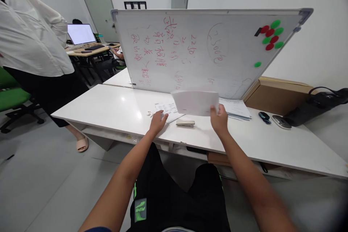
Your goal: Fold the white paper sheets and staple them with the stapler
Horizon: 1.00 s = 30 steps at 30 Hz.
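Observation:
My right hand (219,119) grips the right edge of a white sheet of paper (194,103), raised above the desk in front of the whiteboard. Printed papers (170,109) lie on the desk to the left, partly covered by that sheet. At their left edge rests my left hand (158,122), thumb and fingers apart, touching them. Between my hands, near the desk's front edge, lies a pale stapler (185,124). Behind my right hand is a stack of printed sheets (235,108). Small white curved pieces (149,114) lie left of my left hand.
A whiteboard (195,50) with red writing and magnets leans along the back of the white desk (95,107). At right are a cardboard box (280,96), a mouse (281,121), a small dark object (264,117) and a black bottle (312,107). A person (35,40) stands at left.

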### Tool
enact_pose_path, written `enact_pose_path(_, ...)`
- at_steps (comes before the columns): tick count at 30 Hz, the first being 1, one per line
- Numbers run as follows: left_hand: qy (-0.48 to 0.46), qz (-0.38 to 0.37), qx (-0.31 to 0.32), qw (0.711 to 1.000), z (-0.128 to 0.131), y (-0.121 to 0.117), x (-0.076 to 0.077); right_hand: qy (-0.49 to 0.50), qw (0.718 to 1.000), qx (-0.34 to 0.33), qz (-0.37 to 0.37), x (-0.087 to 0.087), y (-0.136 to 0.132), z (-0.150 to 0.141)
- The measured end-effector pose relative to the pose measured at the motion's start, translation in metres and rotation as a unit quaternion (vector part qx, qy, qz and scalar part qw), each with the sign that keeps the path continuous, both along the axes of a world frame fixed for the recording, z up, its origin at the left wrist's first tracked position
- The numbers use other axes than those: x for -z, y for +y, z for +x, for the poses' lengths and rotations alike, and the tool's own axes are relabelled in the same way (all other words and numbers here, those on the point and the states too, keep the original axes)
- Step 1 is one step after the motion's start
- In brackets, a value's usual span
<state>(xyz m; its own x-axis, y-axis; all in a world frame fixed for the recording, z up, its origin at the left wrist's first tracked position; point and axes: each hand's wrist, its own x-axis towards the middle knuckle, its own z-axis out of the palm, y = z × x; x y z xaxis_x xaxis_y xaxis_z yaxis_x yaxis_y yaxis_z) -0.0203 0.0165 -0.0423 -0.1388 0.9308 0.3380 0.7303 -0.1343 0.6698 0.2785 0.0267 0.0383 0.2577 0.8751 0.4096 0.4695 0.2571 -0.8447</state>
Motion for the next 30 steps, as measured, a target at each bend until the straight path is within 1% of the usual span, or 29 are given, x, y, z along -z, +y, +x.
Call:
enact_pose_path(2, -0.003, -0.001, -0.003, 1.000, 0.000, 0.000, -0.001, 0.031, 0.999, 0.017, -0.005, 0.018, -0.011, 0.026)
enact_pose_path(5, 0.015, 0.010, 0.000, 1.000, 0.000, -0.002, -0.005, 0.051, 0.997, -0.020, -0.056, 0.051, -0.025, 0.055)
enact_pose_path(7, 0.046, 0.037, 0.025, 0.998, 0.001, -0.005, -0.007, 0.062, 0.994, -0.035, -0.086, 0.071, -0.030, 0.066)
enact_pose_path(8, 0.065, 0.056, 0.042, 0.995, 0.002, -0.007, -0.009, 0.070, 0.993, -0.032, -0.093, 0.079, -0.031, 0.070)
enact_pose_path(11, 0.096, 0.116, 0.069, 0.986, 0.011, -0.014, -0.015, 0.092, 0.991, -0.007, -0.095, 0.093, -0.031, 0.076)
enact_pose_path(13, 0.090, 0.148, 0.066, 0.983, 0.025, -0.019, -0.023, 0.097, 0.991, -0.008, -0.091, 0.096, -0.031, 0.076)
enact_pose_path(15, 0.080, 0.165, 0.077, 0.980, 0.044, -0.019, -0.035, 0.095, 0.992, -0.026, -0.082, 0.095, -0.031, 0.076)
enact_pose_path(18, 0.063, 0.151, 0.130, 0.978, 0.078, -0.010, -0.057, 0.092, 0.993, -0.046, -0.065, 0.090, -0.036, 0.073)
enact_pose_path(20, 0.016, 0.098, 0.147, 0.984, 0.098, 0.003, -0.071, 0.093, 0.993, -0.042, -0.055, 0.086, -0.040, 0.072)
enact_pose_path(22, -0.055, -0.011, 0.148, 0.987, 0.113, 0.018, -0.081, 0.099, 0.993, -0.034, -0.049, 0.083, -0.043, 0.070)
enact_pose_path(24, -0.125, -0.127, 0.155, 0.972, 0.124, 0.032, -0.085, 0.105, 0.993, -0.032, -0.048, 0.080, -0.045, 0.070)
enact_pose_path(25, -0.157, -0.162, 0.160, 0.961, 0.128, 0.037, -0.085, 0.107, 0.993, -0.030, -0.048, 0.080, -0.046, 0.070)
enact_pose_path(26, -0.187, -0.175, 0.161, 0.953, 0.131, 0.040, -0.084, 0.110, 0.993, -0.025, -0.047, 0.079, -0.046, 0.070)
enact_pose_path(30, -0.307, -0.142, 0.123, 0.933, 0.142, 0.042, -0.077, 0.122, 0.992, 0.010, -0.035, 0.078, -0.047, 0.070)
